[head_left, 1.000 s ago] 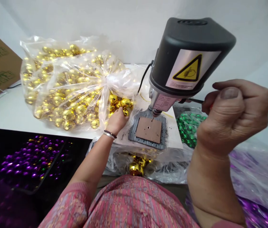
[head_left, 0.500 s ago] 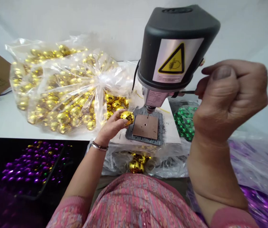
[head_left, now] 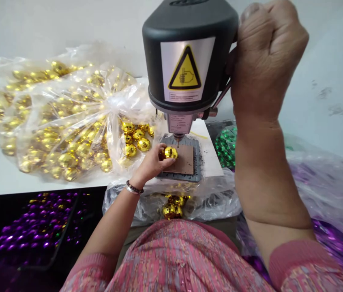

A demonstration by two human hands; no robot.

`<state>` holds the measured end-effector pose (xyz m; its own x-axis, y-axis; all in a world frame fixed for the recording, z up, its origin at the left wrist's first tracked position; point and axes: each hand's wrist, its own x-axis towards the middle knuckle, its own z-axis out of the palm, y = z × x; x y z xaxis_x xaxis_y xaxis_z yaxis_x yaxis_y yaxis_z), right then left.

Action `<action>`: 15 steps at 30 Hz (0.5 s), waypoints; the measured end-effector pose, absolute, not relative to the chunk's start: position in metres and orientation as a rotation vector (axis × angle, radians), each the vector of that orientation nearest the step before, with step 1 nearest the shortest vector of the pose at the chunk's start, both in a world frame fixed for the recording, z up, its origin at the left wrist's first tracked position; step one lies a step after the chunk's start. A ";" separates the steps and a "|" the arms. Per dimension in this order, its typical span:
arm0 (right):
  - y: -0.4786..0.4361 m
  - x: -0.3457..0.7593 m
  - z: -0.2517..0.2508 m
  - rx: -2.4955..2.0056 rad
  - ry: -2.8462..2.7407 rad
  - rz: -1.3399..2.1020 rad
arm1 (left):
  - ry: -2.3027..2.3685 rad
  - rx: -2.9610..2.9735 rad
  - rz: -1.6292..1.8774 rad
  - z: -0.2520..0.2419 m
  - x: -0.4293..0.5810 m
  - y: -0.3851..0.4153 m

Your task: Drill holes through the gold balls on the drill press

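Between the thumb and fingers of my left hand [head_left: 151, 164] is a shiny gold faceted ball [head_left: 170, 153]. It is over the left part of a brown board [head_left: 186, 160] on the grey base [head_left: 197, 162] of a small bench drill. The drill's bit [head_left: 178, 142] points down just right of the ball, apparently apart from it. My right hand [head_left: 267, 61] is closed in a fist beside the black drill housing [head_left: 186, 24], at the upper end of the metal feed lever [head_left: 222, 94]. The fingers hide the lever's grip.
A large clear bag [head_left: 52, 109] of gold balls covers the white table's left side, with loose gold balls [head_left: 143, 144] at its mouth. More gold balls [head_left: 173, 211] lie in plastic before my lap. Green balls [head_left: 226, 146] and purple ones [head_left: 338, 247] are at right, purple balls [head_left: 34, 219] lower left.
My left hand has brought the gold ball rightward over the brown board. My right hand appears higher, closer against the housing, and the lever is now steeper. The view has shifted to the right.
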<state>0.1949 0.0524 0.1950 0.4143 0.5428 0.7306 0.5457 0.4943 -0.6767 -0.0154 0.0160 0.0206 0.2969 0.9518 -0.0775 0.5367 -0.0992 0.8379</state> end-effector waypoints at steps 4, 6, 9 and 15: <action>0.052 0.196 0.192 -1.089 -1.255 -0.001 | 1.412 1.907 0.544 0.032 -0.007 0.015; 0.052 0.197 0.190 -1.082 -1.263 0.011 | 1.446 1.945 0.524 0.035 -0.005 0.015; 0.051 0.197 0.189 -1.096 -1.257 0.013 | 1.460 1.996 0.493 0.036 -0.002 0.016; 0.050 0.198 0.190 -1.117 -1.249 0.020 | 1.432 2.170 0.419 0.035 0.005 0.023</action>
